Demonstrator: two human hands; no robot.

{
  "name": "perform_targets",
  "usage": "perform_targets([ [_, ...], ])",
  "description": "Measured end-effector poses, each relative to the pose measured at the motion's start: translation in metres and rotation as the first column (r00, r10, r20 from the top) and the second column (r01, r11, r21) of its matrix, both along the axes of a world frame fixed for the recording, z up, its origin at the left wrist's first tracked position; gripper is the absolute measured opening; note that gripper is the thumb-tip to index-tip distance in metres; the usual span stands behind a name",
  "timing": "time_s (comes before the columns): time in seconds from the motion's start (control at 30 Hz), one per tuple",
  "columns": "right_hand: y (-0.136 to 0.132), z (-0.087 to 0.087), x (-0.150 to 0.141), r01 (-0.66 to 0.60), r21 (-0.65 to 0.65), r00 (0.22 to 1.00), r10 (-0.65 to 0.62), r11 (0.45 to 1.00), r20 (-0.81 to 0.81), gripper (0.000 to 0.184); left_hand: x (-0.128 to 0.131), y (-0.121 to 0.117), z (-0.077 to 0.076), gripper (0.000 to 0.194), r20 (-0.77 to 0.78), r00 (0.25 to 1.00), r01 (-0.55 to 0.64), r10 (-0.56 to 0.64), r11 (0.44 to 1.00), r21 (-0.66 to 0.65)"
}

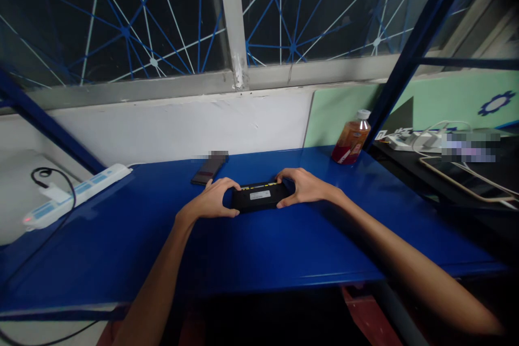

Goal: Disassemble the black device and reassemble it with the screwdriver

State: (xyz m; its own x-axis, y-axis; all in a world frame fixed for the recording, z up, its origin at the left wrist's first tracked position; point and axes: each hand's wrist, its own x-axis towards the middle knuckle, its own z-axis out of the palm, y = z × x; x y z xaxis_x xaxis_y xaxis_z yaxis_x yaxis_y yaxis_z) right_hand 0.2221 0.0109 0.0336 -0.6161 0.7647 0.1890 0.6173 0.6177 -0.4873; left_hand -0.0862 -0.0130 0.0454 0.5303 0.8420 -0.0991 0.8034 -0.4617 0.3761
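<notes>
A flat black box (259, 203) with a white label and a yellow-marked strip along its far edge rests on the blue table (259, 254), or just above it; I cannot tell which. My left hand (214, 198) grips its left end, thumb at the near edge and fingers at the far edge. At the opposite end, my right hand (304, 186) holds it the same way. Just behind my left hand lies a dark phone-like slab (208, 167), partly blurred out at its top.
A bottle of reddish drink (351, 138) stands at the back right by a blue post. On the left lies a white power strip (77, 197) with a black cable plugged in. Past the post, a dark side table holds a phone (466, 178) and white cables.
</notes>
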Motion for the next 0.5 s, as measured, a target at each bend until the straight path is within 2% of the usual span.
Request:
perform_targets([
  [0.5, -0.0034, 0.0013, -0.0020, 0.007, 0.008, 0.999, -0.007, 1.000, 0.035, 0.064, -0.0018, 0.0020, 0.0017, 0.058, -0.009, 1.000, 0.010, -0.010, 0.999, -0.031],
])
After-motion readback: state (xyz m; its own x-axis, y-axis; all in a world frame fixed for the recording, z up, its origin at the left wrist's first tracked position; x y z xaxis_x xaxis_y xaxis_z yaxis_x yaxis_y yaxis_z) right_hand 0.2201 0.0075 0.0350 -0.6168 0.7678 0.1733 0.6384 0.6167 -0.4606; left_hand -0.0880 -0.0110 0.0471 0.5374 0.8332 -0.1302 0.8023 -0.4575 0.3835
